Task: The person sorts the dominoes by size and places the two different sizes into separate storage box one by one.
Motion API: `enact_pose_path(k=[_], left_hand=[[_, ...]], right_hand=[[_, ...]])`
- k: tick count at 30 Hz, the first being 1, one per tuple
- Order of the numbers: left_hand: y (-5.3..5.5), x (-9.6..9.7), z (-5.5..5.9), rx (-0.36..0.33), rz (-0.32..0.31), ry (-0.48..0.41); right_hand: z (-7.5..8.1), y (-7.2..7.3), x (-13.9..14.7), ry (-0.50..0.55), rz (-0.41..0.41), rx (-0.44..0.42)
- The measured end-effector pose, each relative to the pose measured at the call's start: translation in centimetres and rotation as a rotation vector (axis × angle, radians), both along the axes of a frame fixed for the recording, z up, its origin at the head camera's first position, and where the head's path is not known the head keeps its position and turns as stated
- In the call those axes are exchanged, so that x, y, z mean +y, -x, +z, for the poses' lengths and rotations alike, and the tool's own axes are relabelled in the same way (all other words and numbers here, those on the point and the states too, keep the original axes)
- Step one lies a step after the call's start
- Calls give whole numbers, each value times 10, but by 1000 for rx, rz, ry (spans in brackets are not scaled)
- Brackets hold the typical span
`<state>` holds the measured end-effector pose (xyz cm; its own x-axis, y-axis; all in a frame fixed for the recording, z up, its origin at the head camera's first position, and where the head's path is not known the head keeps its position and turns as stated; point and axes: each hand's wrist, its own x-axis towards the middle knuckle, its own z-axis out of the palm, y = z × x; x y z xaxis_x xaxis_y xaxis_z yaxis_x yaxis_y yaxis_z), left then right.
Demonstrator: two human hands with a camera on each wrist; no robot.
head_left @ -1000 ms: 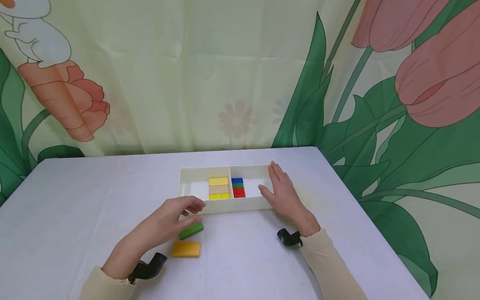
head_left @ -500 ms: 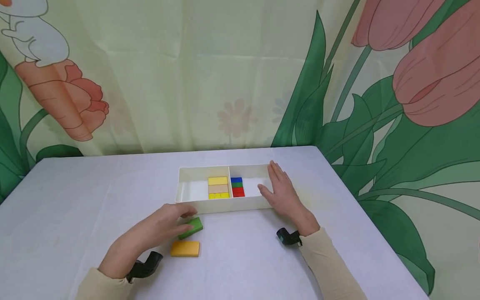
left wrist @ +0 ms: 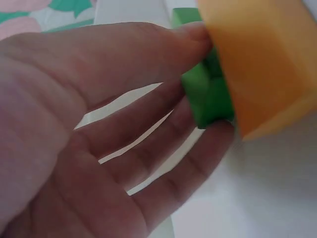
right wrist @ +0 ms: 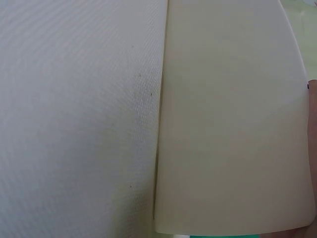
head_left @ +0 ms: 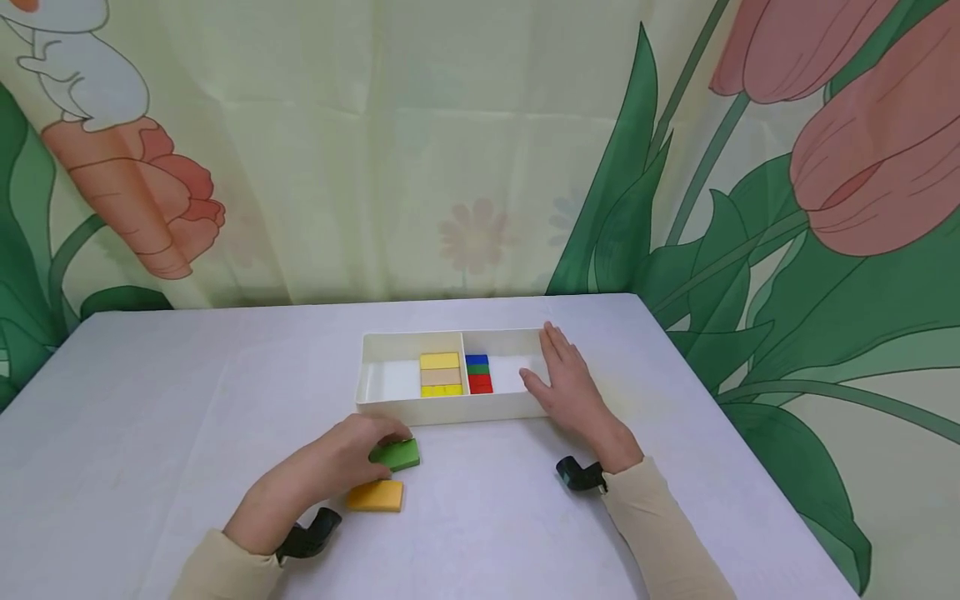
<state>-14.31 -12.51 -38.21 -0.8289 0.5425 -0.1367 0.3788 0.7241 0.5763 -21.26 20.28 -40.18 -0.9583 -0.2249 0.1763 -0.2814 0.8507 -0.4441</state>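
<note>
My left hand (head_left: 337, 454) pinches a green block (head_left: 399, 455) between thumb and fingers, just in front of the white two-compartment box (head_left: 465, 409). In the left wrist view the thumb lies on one side of the green block (left wrist: 215, 96) and the fingers curl at its other side. Close by, an orange-yellow block (head_left: 377, 497) lies flat on the table, near the thumb. My right hand (head_left: 572, 393) rests with straight fingers along the box's right end. The right wrist view has mostly the box's outer wall (right wrist: 233, 119), with a sliver of hand at the edge.
Yellow and beige blocks (head_left: 440, 377) lie stacked in rows against the divider in the left compartment. Blue, green and red blocks (head_left: 478, 375) line its other side. A white cloth covers the table (head_left: 187, 400); a printed curtain (head_left: 420, 167) hangs behind.
My left hand has come down from the box's front edge and taken hold of the green block, which has turned a little and shifted right. The right hand stays at the box's end.
</note>
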Motion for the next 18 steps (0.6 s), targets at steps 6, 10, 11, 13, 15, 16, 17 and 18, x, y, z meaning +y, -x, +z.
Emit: enact_pose_path(k=[6, 10, 11, 13, 15, 16, 17, 18], left_hand=[[-1, 4, -2, 47, 1, 5], [0, 4, -2, 67, 7, 11], [0, 4, -3, 66, 9, 7], [1, 3, -3, 72, 3, 4], [1, 3, -3, 80, -10, -2], [1, 3, -4, 84, -17, -5], [1, 3, -4, 80, -17, -10], [2, 3, -4, 83, -20, -11]], right_hand=[[2, 0, 0, -4, -4, 0], [2, 0, 0, -2, -4, 2], [2, 1, 0, -3, -3, 2], [2, 0, -1, -6, -6, 1], [1, 0, -1, -10, -5, 2], [1, 0, -1, -11, -6, 2], [1, 0, 0, -10, -6, 1], [1, 0, 0, -9, -4, 0]])
